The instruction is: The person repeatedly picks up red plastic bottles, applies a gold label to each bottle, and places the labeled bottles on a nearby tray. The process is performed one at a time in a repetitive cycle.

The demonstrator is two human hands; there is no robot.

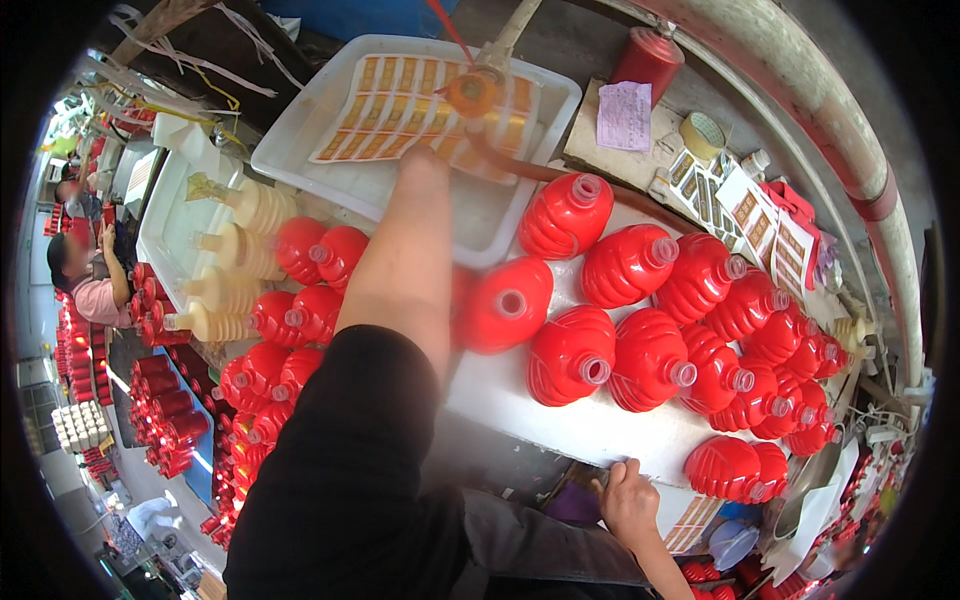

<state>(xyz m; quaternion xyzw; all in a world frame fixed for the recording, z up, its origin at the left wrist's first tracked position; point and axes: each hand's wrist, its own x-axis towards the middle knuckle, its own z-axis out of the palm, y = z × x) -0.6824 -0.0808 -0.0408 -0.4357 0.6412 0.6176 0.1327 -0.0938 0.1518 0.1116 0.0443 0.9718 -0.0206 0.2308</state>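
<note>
My left arm, in a black sleeve, reaches up to a white plastic tray [275,155]. My left hand [424,160] is over a sheet of gold and orange labels [385,110] lying in it; its fingers are hidden. At the near edge of the white worktop [490,390], my right hand [630,500] has curled fingers, and what they hold, if anything, cannot be made out. Beside that hand lies another label sheet [692,522]. A slightly blurred red plastic bottle [510,305] with a clear open neck stands nearest my left forearm.
Several red bottles [655,360] crowd the worktop's right. More red bottles [270,370] and cream ribbed pieces [230,290] stand left. An orange fitting [470,95] hangs over the tray. A tape roll [703,135] lies beyond; a thick pipe [830,100] curves along the right. A person [95,275] sits far left.
</note>
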